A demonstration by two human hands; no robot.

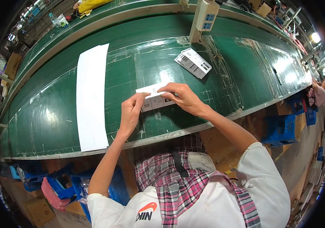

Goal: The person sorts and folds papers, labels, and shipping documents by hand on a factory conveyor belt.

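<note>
Both hands meet over a printed white paper at the middle of the green table. My left hand pinches its left part between thumb and fingers. On the right part, my right hand is closed, with thumb and fingertips at the paper's upper edge. The paper looks folded, with a blank white strip on top and printing below. To the left lies a long stack of white sheets. Beyond my right hand rests a small pile of printed papers.
A post with a power socket box rises from the table's far side. Blue crates stand below the front edge at right, with more at lower left. A bottle and a yellow item are at the back left.
</note>
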